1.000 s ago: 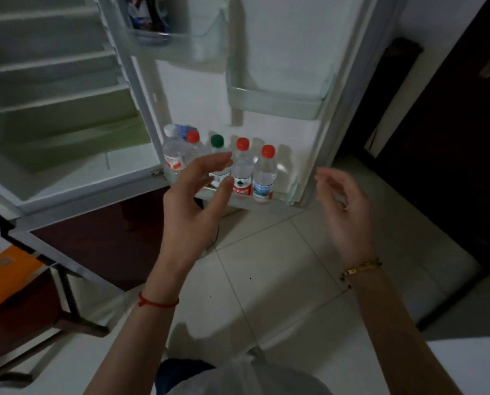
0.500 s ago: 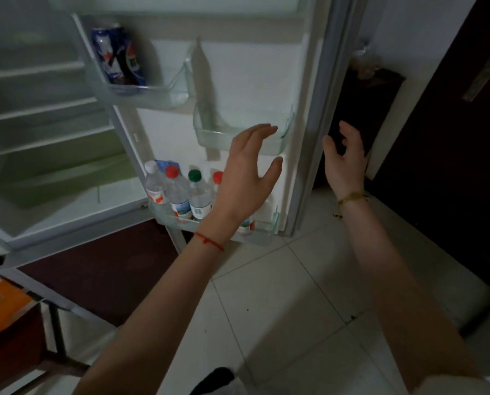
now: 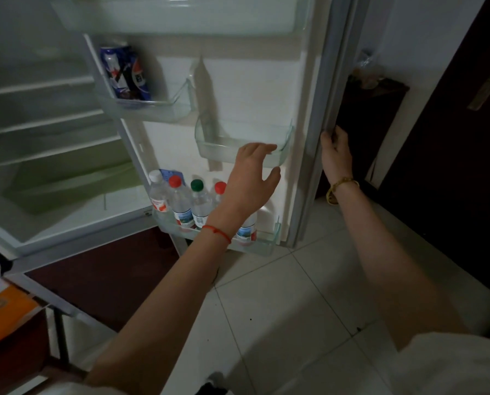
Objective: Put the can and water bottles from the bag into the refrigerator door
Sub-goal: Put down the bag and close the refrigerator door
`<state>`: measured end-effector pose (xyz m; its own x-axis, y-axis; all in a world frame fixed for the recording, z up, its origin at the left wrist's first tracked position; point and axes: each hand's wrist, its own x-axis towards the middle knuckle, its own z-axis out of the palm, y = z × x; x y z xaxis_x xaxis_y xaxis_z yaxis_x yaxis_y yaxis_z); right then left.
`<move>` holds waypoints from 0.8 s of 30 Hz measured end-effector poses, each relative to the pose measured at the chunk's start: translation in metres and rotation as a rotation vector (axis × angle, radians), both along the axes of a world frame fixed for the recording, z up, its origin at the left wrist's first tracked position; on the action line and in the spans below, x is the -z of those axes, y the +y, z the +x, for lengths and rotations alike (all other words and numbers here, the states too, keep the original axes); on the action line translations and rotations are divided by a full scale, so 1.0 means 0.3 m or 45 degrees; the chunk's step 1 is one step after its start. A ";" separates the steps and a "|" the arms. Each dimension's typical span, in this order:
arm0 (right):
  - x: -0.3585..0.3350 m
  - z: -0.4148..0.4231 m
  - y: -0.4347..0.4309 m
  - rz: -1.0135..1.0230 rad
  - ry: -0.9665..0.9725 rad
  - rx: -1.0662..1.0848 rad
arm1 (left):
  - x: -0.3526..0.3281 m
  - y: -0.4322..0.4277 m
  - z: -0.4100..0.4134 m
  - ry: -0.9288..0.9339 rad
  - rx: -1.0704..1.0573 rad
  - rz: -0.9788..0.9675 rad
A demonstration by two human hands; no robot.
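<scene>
The refrigerator door (image 3: 252,89) stands open. A blue can (image 3: 125,72) sits in its upper left bin (image 3: 164,108). Several water bottles (image 3: 201,203) with red, green and white caps stand in the bottom door bin (image 3: 266,246). My left hand (image 3: 252,178) is open, fingers spread, against the front of the empty middle bin (image 3: 209,143) and in front of the bottles, hiding part of them. My right hand (image 3: 335,155) grips the outer edge of the door (image 3: 320,138). The bag is not visible.
The fridge interior (image 3: 38,124) with bare shelves lies to the left. An orange box (image 3: 1,312) sits at the lower left. A dark wooden door with a handle (image 3: 488,86) is on the right, with a dark cabinet (image 3: 372,115) behind the fridge door. The floor is pale tile (image 3: 280,309).
The view rose from the bottom bin. Both hands moved up: the left to the middle bin, the right onto the door's outer edge, where it closed.
</scene>
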<state>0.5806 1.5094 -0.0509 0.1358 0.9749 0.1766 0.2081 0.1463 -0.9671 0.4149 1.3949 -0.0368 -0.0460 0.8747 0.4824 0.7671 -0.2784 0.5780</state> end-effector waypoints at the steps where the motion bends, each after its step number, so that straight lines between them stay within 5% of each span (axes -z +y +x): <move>1: 0.006 0.002 -0.005 0.002 0.008 0.006 | 0.002 -0.007 -0.002 -0.006 -0.006 0.007; 15: 0.081 -0.055 -0.285 0.314 -0.181 0.255 | 0.041 -0.249 0.040 -0.028 -0.463 0.302; 24: 0.113 -0.165 -0.583 0.537 -0.200 0.338 | 0.031 -0.411 0.015 -0.172 -0.197 0.640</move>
